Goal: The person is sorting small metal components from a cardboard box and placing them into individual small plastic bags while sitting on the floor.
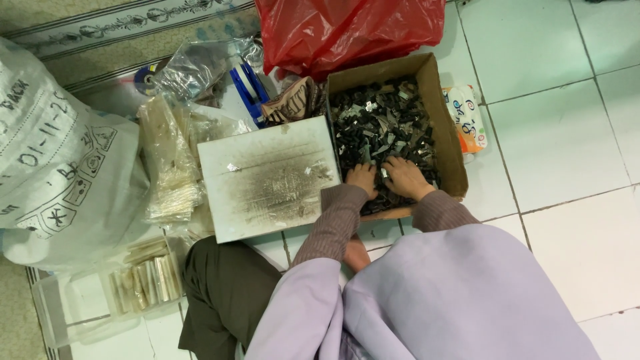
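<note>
A brown cardboard box on the tiled floor holds several small dark and silvery parts. Both hands rest in the near end of this box. My left hand lies palm down on the parts, fingers curled into the pile. My right hand sits just beside it, fingers dug into the parts too. What either hand holds is hidden by the pile. A smudged white board lies flat just left of the box.
A red plastic bag lies behind the box. A large white printed sack fills the left. Clear bags of pale strips, a clear tub with packets, and a small colourful packet lie around.
</note>
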